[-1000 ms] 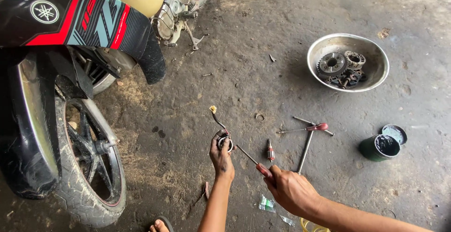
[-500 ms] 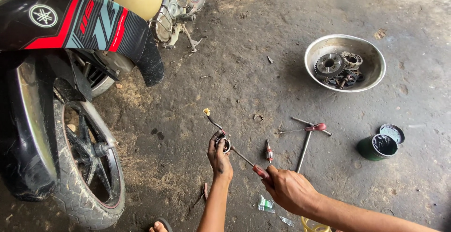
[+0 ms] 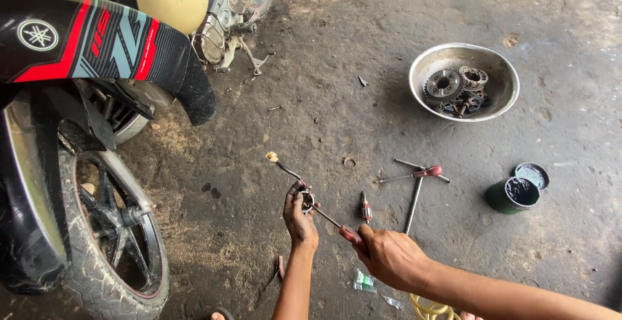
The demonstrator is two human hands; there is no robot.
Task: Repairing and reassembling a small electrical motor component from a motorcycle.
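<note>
From the motorbike wheel (image 3: 110,229) rightward, I had my left hand (image 3: 300,219) clamped on a small ring part (image 3: 307,199) just above the floor, right hand (image 3: 389,255) gripping the red-handled screwdriver (image 3: 332,221) w/ tip in it; best kept steady, levering gently, bowl (image 3: 499,103) far right.

Your L hand (image 3: 299,219) w/ the small round part (image 3: 307,200) and R hand (image 3: 387,255) w/ the screwdriver (image 3: 334,221) both shifted slightly left.

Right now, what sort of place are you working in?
Probably a motorcycle repair shop floor: a motorcycle stands on stained concrete, a metal bowl holds gears, and a T-handle wrench lies nearby.
</note>
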